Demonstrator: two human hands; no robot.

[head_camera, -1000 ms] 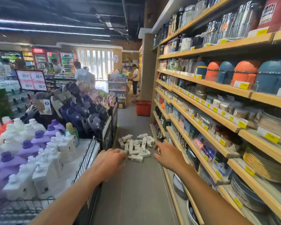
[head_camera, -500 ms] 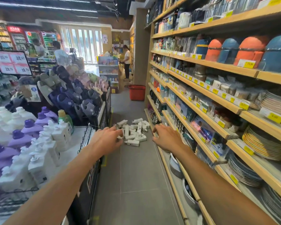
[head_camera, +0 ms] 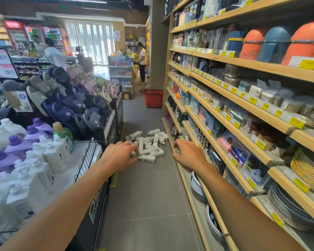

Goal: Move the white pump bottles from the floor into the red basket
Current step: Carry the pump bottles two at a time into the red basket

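Head view: a person's left hand (head_camera: 119, 156) and right hand (head_camera: 188, 154) are reaching over the aisle floor (head_camera: 152, 196) toward the heap of white pump bottles (head_camera: 149, 144) lying there — fingers (head_camera: 131, 147) loosely curled, holding nothing, seemingly readying a first pick-up. The red basket (head_camera: 153, 98) is standing well beyond the heap, beside the shelving (head_camera: 225, 109) — so every bottle is likely facing a carry.

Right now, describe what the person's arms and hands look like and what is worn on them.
Both arms are bare. The left forearm and right forearm show no sleeve down to the lower edge of the picture. The left hand and right hand wear no gloves. No watch, band or ring shows on either, and no marks stand out.
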